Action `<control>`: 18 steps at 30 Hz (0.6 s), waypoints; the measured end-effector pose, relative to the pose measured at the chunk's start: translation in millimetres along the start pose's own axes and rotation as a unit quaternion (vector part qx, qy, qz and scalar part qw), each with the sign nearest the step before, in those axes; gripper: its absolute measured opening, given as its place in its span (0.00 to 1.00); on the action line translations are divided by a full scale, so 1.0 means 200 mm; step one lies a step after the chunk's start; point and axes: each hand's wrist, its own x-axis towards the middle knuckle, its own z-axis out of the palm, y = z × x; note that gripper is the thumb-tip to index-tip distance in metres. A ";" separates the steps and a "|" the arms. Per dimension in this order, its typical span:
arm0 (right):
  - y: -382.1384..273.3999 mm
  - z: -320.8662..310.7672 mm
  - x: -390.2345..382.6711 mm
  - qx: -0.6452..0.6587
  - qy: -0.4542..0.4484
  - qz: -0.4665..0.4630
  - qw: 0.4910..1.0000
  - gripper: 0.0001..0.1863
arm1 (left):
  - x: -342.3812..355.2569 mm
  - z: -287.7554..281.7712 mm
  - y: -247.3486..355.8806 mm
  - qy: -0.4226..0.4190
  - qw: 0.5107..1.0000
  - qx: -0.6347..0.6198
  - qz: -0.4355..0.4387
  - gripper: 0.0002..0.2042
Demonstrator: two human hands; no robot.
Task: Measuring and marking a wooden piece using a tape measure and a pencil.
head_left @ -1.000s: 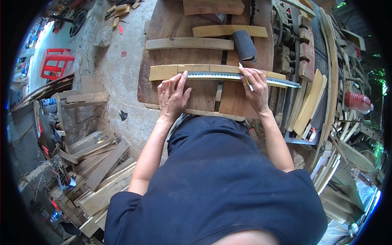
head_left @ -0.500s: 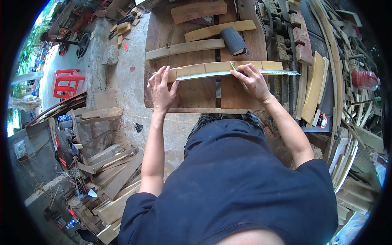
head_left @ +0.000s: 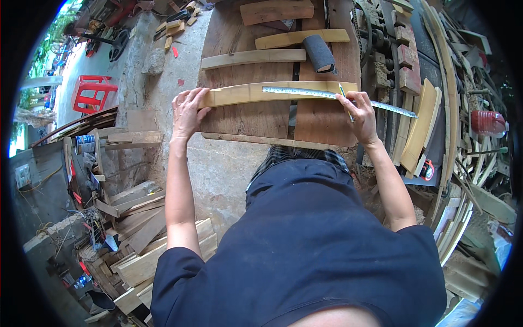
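Observation:
A curved wooden strip (head_left: 234,95) lies crosswise over the brown wooden bench (head_left: 256,121). My left hand (head_left: 187,113) is closed round the strip's left end, its thumb on the near side. At the strip's right part, my right hand (head_left: 360,115) pinches a silvery ruler (head_left: 299,92) together with a yellow-green pencil (head_left: 342,89). The ruler rests over the strip on its left side. Past my fingers it slants down to the right, beyond the bench edge. My right fingers partly hide the ruler and the pencil's lower part.
More curved wooden pieces (head_left: 253,58) and a dark grey sandpaper roll (head_left: 319,54) lie farther back on the bench. Machinery with a wheel (head_left: 364,35) stands at right, near a tape measure (head_left: 427,170). Wood scraps (head_left: 144,234) fill the lower left; a red stool (head_left: 94,94) stands beyond.
My left hand has moved left to the strip's end, and the strip has shifted left. The ruler has slid right with my right hand, its right end now tilting lower.

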 end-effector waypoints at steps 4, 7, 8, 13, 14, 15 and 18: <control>0.00 0.03 0.02 0.000 0.005 -0.003 1.000 0.29 | -0.04 -0.03 0.03 0.001 0.998 0.013 -0.056 0.32; -0.01 0.07 0.05 0.013 -0.005 -0.012 1.000 0.28 | -0.02 0.02 0.20 0.074 0.994 -0.083 -0.020 0.33; -0.02 0.09 0.06 0.015 -0.005 -0.021 1.000 0.28 | -0.03 0.04 0.27 0.095 0.992 -0.077 0.012 0.33; -0.04 0.16 0.12 0.027 -0.006 -0.039 0.999 0.27 | -0.08 0.14 0.59 0.105 0.992 -0.063 0.034 0.31; -0.04 0.16 0.14 0.028 -0.007 -0.042 0.999 0.27 | -0.09 0.15 0.62 0.102 0.993 -0.047 0.035 0.32; -0.05 0.17 0.15 0.024 -0.005 -0.048 0.999 0.27 | -0.09 0.16 0.65 0.103 0.993 -0.047 0.032 0.32; -0.05 0.17 0.16 0.021 -0.008 -0.055 0.998 0.27 | -0.09 0.20 0.68 0.101 0.993 -0.057 0.005 0.36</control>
